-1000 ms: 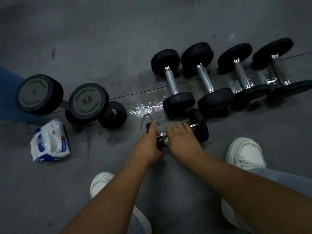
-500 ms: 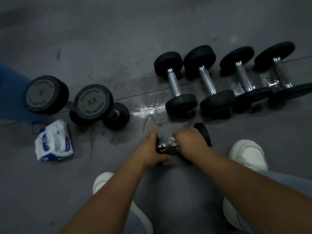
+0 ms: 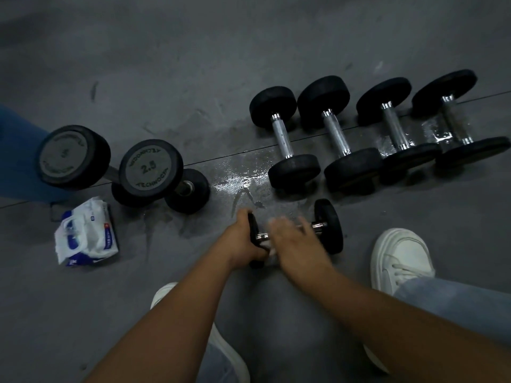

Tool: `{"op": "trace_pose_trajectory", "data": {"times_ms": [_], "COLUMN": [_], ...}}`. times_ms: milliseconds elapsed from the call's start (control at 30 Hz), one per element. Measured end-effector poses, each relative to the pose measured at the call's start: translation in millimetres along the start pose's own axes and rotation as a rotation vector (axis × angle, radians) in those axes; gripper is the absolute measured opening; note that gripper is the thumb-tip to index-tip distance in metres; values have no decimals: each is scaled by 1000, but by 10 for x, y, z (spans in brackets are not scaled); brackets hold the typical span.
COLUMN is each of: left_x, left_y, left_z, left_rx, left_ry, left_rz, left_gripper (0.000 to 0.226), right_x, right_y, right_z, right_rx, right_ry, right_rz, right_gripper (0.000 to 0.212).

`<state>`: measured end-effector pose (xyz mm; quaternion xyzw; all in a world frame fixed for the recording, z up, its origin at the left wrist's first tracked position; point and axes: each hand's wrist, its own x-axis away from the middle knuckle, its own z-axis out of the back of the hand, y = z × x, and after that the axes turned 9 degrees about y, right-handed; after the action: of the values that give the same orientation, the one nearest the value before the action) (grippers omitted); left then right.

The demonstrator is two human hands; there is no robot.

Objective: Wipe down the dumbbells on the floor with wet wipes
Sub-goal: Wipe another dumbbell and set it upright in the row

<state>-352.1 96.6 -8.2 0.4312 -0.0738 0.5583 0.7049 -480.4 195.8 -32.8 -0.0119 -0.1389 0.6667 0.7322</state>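
**Small dumbbell getting its handle wiped**

Far left, the wet wipes pack (image 3: 87, 233) lies on the floor (image 3: 166, 64), just beside two bigger dumbbells (image 3: 150, 168) stood on end; mid-frame the left hand (image 3: 244, 240) is clamped round the left head of the small dumbbell (image 3: 329, 228), steadying it; a scrap of white wipe (image 3: 272, 248) peeks out under the right hand (image 3: 293, 244), which sits over the chrome handle — too blurred to tell if it's curled round; further right, four dumbbells (image 3: 284, 139) lie in a row among wet patches; looks like the handle-scrubbing step — next is probably the right head, which would need a firmer hold on the wipe
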Motion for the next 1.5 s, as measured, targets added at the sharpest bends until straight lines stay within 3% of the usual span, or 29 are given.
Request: {"op": "trace_pose_trajectory", "data": {"times_ms": [100, 200, 300, 433, 533, 567, 667, 767, 867, 933, 1000, 1067, 1133, 1233, 1367, 1500], "left_x": [-10, 21, 6, 17, 70, 95, 174, 127, 17, 28, 87, 158, 176, 145, 118, 80], "left_y": [-34, -58, -87, -102, -116, -130, -172, -130, -93, -120, -168, -148, -95, -15, -45, -64], "left_z": [20, -15, -50, -86, -75, -74, -111, -41, 39, 7, -52, -79, -103, -121, -135, -155], "left_rx": [42, 86, 82, 100, 156, 137, 11, -65, -9, 55, 176, 285, 297, 274, 300, 311], "left_ry": [39, 82, 88, 125, 235, 230, 106, 80, -47, -87, -49, 4, 104, 182, 129, 72], "left_rz": [2, -14, 9, 8, -29, -52, -89, -69, 26, 57, 79, 83, 57, 43, 94, 93], "left_gripper": [98, 97, 103, 100, 83, 85, 127, 123, 120, 124, 122, 104, 83, 69, 94, 108], "right_x": [-4, -15, -17, 124, -32, -77, -239, -487, -588, -571, -521, -374, -185, -48, -84, 2], "right_y": [27, -73, 15, -110, 54, 81, 132, 319, 447, 463, 440, 297, 49, -73, 48, 60], "right_z": [31, 16, 49, -70, -8, 8, 96, 303, 478, 517, 492, 364, 212, 109, 166, 14], "right_rx": [16, 23, 33, 29, 74, 105, 133, 16, -69, -67, -14, 74, 75, 65, 89, 116], "right_ry": [-14, -2, 27, -9, -20, -17, -34, -197, -525, -578, -489, -297, -153, -74, -45, -43], "right_rz": [-185, 18, -201, -1, -160, -178, -115, 15, 50, 54, 24, -58, -150, -13, -195, 29], "right_gripper": [61, 64, 62, 64, 62, 60, 44, 20, 24, 26, 27, 28, 52, 68, 70, 69]}}
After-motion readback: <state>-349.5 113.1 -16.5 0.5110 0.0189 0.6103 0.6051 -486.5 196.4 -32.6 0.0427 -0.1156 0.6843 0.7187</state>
